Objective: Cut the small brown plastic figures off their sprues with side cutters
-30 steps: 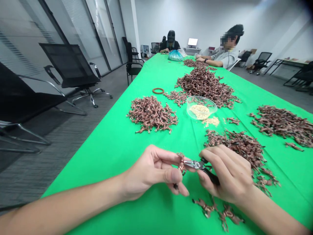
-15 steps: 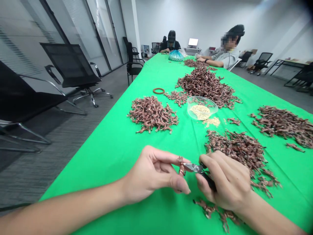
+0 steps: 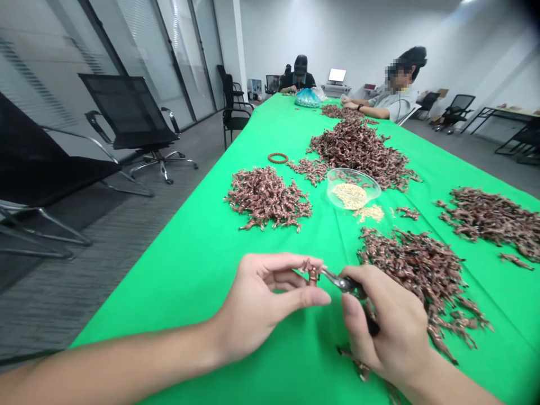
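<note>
Between the thumb and fingers of my left hand (image 3: 265, 304) is a small brown animal figurine (image 3: 313, 274), with its legs pointing up and to the side. My right hand (image 3: 388, 320) is wrapped round a pair of black-handled pliers (image 3: 348, 284). The narrow metal jaws reach left to the figurine; whether they grip it I cannot tell. Under my right wrist a few loose figurines (image 3: 358, 365) lie on the green cloth, partly covered. Beyond that hand spreads a pile of similar brown figurines (image 3: 415, 270).
More figurine piles lie at left (image 3: 266, 198), further back (image 3: 363, 149) and at right (image 3: 498, 216). A clear plastic bowl (image 3: 373, 191) holds pale grains, some spilled beside it. A brown beaded ring (image 3: 278, 158) lies behind. Two people (image 3: 399, 95) sit further along the table; office chairs (image 3: 130, 112) stand left.
My left thumb and fingers have shifted on the figurine, which is turned and slightly higher. The pliers have tilted, and my right thumb has moved. The whole view has shifted slightly.
</note>
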### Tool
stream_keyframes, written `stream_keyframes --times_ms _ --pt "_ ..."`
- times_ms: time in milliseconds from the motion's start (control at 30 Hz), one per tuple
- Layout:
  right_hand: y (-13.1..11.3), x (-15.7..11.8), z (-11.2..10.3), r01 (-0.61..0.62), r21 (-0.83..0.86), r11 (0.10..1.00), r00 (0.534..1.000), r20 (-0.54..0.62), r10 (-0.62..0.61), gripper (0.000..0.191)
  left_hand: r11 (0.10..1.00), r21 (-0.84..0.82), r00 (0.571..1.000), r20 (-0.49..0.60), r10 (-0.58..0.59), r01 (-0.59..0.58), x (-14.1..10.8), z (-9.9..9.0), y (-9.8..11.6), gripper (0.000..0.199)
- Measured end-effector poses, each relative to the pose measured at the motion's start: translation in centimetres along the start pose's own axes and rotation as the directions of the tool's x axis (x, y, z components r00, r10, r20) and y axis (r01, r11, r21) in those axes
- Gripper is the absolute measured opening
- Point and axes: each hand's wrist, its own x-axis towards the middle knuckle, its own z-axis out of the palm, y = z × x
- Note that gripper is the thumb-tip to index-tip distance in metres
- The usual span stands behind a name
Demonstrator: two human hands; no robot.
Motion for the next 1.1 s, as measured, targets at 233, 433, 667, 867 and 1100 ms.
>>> stream_keyframes --times_ms 233,433,667,867,1100 --pt "0.44 0.45 -0.32 -0.094 0.061 0.994 0.995 -0.008 0.095 0.014 1.000 -0.019 0.999 0.037 0.007 -0.006 0.72 -0.29 -0.01 0.034" --pt "0.56 0.29 -0.52 -0.095 0.081 0.992 0.995 0.032 0.092 0.015 0.997 0.056 0.994 0.089 0.056 -0.061 0.58 -0.25 0.02 0.027" --pt "0.54 0.31 -0.82 -0.073 0.083 0.994 0.996 0.055 0.069 0.017 0.996 0.060 0.990 0.128 0.058 -0.066 0.54 -0.23 0.09 0.024" --pt "0.62 0.36 -0.83 -0.059 0.074 0.995 0.997 0.051 0.055 0.018 0.998 0.036 0.987 0.155 0.049 -0.055 0.53 -0.25 0.09 0.023" --pt "0.80 0.35 -0.82 -0.068 0.105 0.992 0.996 0.071 0.061 0.017 0.997 0.046 0.983 0.177 0.057 -0.066 0.75 -0.41 -0.08 0.025"
